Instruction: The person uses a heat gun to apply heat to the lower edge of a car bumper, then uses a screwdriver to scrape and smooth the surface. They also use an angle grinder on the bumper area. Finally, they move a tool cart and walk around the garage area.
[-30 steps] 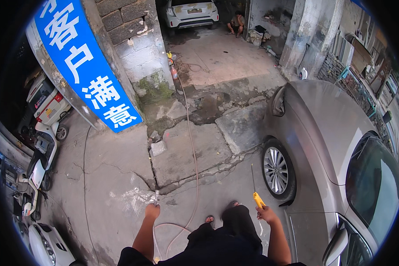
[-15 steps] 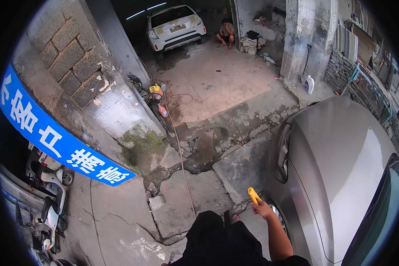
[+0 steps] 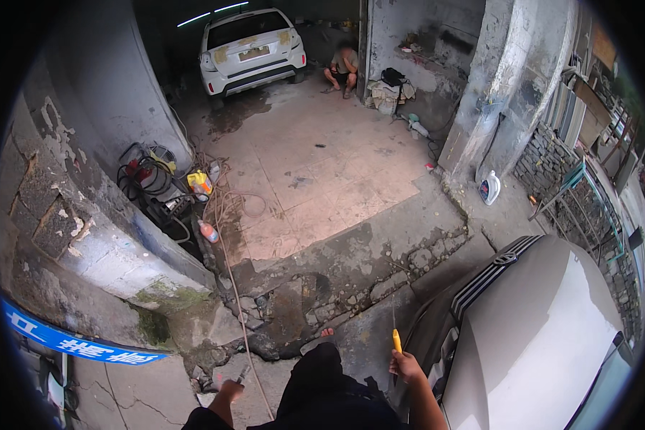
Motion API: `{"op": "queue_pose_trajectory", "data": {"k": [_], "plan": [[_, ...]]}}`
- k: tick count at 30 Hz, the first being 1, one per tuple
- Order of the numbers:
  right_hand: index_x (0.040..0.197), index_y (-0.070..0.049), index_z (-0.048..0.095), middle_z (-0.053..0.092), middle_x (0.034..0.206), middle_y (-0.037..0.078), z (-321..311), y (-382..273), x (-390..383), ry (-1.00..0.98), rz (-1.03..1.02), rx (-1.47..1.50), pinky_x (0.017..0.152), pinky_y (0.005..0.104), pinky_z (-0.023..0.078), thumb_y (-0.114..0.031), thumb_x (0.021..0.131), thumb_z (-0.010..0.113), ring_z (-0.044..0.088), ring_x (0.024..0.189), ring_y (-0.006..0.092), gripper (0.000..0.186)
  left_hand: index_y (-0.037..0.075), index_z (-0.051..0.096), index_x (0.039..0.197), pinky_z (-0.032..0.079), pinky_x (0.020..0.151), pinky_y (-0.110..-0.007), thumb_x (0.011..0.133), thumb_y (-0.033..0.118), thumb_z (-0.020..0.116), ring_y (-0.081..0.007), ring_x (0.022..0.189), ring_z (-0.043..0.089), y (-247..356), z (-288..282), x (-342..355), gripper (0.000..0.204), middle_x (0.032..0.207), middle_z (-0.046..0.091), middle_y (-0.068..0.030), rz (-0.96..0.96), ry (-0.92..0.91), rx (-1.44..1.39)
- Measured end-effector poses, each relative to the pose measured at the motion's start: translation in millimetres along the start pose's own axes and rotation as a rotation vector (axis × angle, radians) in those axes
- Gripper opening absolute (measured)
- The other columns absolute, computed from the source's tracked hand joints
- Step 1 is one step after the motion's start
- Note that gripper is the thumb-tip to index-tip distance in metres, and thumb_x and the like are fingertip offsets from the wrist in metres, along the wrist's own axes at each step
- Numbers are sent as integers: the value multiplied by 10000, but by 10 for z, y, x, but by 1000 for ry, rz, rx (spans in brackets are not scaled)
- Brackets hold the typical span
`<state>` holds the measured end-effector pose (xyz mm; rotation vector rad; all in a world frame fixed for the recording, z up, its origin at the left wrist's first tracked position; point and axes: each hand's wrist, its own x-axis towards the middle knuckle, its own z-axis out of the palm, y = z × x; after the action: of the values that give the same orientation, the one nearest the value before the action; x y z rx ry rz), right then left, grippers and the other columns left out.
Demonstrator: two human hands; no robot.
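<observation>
My right hand (image 3: pixel 406 366) is closed round a yellow-handled screwdriver (image 3: pixel 397 341). Its long thin shaft points away from me, beside the front of a grey-beige car (image 3: pixel 534 315). Lower left, my left hand (image 3: pixel 230 391) is closed on a slim grey object (image 3: pixel 244 373), too small to identify. A thin brown hose (image 3: pixel 238 301) runs along the ground just right of that hand. My dark clothing fills the bottom middle, with one bare foot showing ahead of it.
Broken paving and a wet gutter (image 3: pixel 287 315) cross ahead. In the garage stand a white car (image 3: pixel 251 50) and a crouching person (image 3: pixel 342 70). Hoses and equipment (image 3: pixel 158 186) lie at the left wall. A white jug (image 3: pixel 489 188) stands by the pillar; a blue sign (image 3: pixel 72 340) is at left.
My view has turned left and forward, toward the garage. My left hand has come into view with a slim object. The right hand still holds the screwdriver, now more upright.
</observation>
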<state>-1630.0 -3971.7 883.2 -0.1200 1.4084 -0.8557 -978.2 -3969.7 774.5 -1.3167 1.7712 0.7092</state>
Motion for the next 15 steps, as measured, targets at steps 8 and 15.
{"op": "queue_pose_trajectory", "data": {"k": [8,15], "plan": [[894,-82,549,559,734,23,-288,-1896,715,194,-70,-3,619,326,508,-284,972,588,571,624,167,220,-32,693,858,525,677,-480,777,313,672,-411,762,673,-141,-4352,1542,355,778,673,-244,-210,634,-638],[895,-70,536,538,711,45,-739,-3214,2483,222,168,-93,595,375,533,-301,948,606,591,632,202,247,-20,669,833,511,693,-473,766,275,662,-403,776,673,-83,-5432,2509,303,794,685,-235,-559,760,-1196]]}}
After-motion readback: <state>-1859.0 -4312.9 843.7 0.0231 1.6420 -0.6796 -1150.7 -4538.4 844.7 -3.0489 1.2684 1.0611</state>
